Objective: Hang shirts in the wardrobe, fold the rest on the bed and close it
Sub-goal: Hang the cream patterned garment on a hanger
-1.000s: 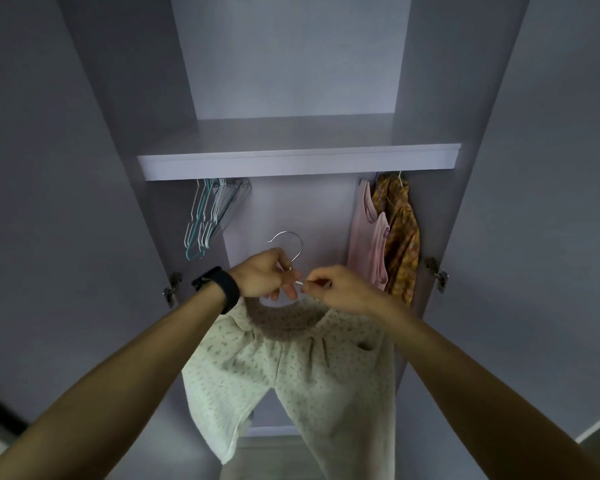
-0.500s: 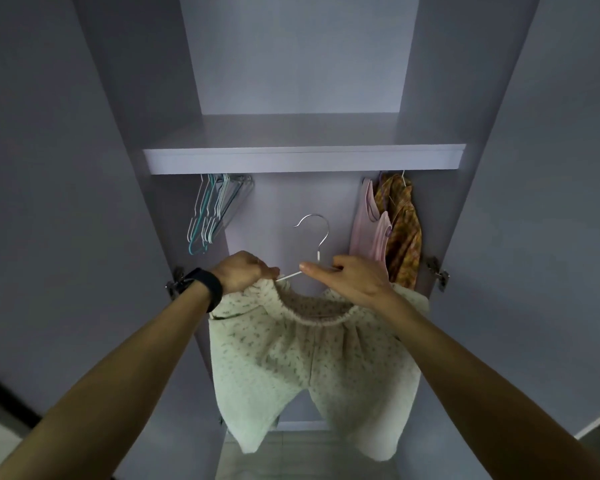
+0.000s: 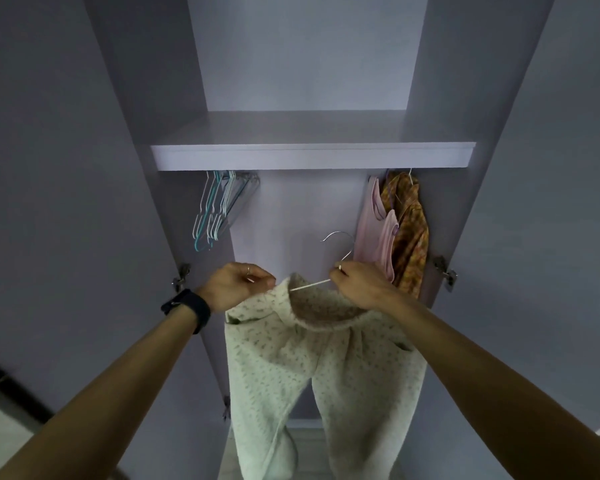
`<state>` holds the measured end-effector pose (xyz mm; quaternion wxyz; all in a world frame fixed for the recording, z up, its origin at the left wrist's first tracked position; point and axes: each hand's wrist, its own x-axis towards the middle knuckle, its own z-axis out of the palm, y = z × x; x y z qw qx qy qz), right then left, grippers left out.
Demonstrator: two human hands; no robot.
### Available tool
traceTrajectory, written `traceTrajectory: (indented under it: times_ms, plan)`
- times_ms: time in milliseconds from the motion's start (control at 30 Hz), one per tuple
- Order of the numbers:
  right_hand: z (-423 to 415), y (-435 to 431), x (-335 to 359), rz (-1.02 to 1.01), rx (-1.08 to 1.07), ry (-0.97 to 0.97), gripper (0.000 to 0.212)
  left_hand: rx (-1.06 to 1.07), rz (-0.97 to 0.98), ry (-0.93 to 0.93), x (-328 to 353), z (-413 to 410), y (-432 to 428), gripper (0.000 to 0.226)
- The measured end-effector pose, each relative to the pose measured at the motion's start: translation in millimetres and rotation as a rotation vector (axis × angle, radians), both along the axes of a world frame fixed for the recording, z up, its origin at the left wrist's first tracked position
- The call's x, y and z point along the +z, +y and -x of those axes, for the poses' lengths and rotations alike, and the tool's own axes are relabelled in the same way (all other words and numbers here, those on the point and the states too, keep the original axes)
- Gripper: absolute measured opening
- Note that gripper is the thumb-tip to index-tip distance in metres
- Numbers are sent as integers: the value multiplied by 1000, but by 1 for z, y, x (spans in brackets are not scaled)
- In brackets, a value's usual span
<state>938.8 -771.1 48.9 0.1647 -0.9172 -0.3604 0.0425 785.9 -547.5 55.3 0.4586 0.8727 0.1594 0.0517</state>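
I see a speckled cream garment [image 3: 291, 358] of nubby cloth, a thin shiny metal wire hanger [image 3: 309, 285], and smooth matt lilac wardrobe panels [image 3: 312, 157].

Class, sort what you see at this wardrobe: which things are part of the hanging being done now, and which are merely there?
In use: hanger, pinched by the right hand; cream garment, pinched by the left hand; wardrobe.
Merely there: spare hangers; pink top; orange shirt; watch.
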Motion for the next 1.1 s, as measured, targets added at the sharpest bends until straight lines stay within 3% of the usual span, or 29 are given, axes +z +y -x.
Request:
traceTrajectory:
  times_ms: [200,267,367,467,533,633,733,833,1000,1100]
  plan:
    - [-7,4,14,-80,-68,-63,28,59,0,7,-16,13,17,25]
    - [-10,5,12,-75,-89,-94,27,114,-2,-73,-25,17,15,17]
    - [-13,6,9,-50,-83,-68,26,259,231,-227,-35,18,1,12]
    - [-18,-2,7,-74,-127,7,28,323,280,-391,-39,18,-1,13]
    - [-22,-10,4,-71,-137,36,26,305,167,-454,-38,21,7,17]
    - [-17,-9,7,-95,-111,53,31,184,-71,-350,-36,27,14,13]
    - [-10,1,14,-187,-87,62,29,129,-92,-183,-27,26,17,29]
    - [-1,15,19,-215,-32,89,31,93,-121,-195,-9,12,3,42]
    - [13,29,27,-359,0,220,43,-135,-483,-191,12,-36,-41,19]
    - [4,15,27,-397,30,231,29,-134,-462,-237,10,-46,-46,19]
